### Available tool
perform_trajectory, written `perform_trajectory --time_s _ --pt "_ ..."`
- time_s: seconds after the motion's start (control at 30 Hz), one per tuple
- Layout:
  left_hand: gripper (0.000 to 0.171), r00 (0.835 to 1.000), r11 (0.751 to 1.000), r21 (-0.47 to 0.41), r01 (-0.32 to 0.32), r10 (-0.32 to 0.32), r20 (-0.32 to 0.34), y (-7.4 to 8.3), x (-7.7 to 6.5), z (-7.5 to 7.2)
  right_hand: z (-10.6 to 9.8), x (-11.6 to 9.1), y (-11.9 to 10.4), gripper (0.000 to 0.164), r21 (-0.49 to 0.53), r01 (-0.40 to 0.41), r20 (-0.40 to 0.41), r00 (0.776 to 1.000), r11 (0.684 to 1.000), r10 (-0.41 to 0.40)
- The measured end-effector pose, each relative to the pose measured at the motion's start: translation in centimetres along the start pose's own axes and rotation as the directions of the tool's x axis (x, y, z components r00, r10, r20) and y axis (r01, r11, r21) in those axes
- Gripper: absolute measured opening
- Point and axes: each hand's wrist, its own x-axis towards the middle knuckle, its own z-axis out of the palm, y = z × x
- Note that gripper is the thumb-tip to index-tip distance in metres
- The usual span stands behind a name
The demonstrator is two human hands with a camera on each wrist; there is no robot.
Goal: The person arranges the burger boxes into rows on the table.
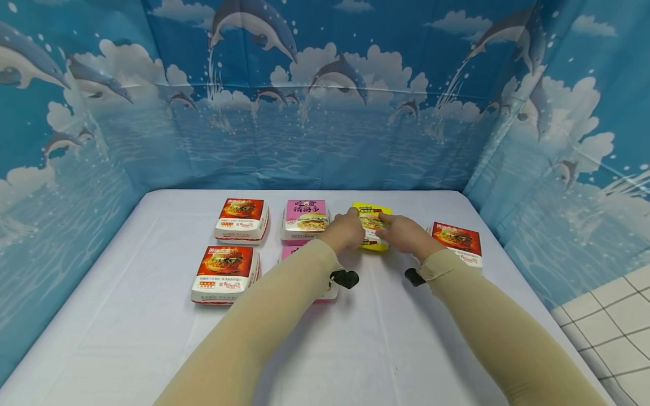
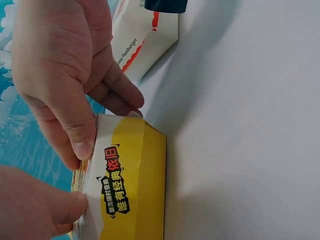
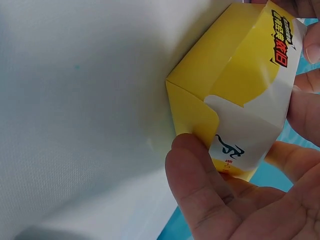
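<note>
A yellow-and-white burger box (image 1: 370, 221) sits on the white table toward the back, between both hands. My left hand (image 1: 346, 230) holds its left side, the thumb on the top edge and other fingers at the side, as the left wrist view shows. From the right, my right hand (image 1: 403, 234) grips the same box; in the right wrist view its fingers (image 3: 192, 170) lie against the end wall with the tucked flap (image 3: 197, 112). The box's lid looks closed. Its underside is hidden.
Two red-and-white burger boxes (image 1: 241, 220) stand at the left. Beside them is a pink burger box (image 1: 306, 219); another pink one (image 1: 289, 251) is partly behind my left forearm. A red-and-white box (image 1: 459, 241) stands beyond my right wrist. A dolphin-print curtain (image 1: 315, 135) surrounds the table.
</note>
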Motion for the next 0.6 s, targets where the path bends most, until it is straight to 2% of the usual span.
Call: perform_trajectory --time_s 0.2,0.6 --pt "0.067 1.000 0.999 -0.021 -0.025 0.024 -0.011 -0.28 0.22 0.23 -0.02 0.17 -0.07 0.071 0.004 -0.027 0.009 1.000 1.000 0.027" --pt "0.063 0.994 0.996 0.018 -0.083 0.085 -0.070 -0.75 0.61 0.84 -0.04 0.12 0.15 0.072 0.058 -0.014 -0.017 1.000 0.998 0.015"
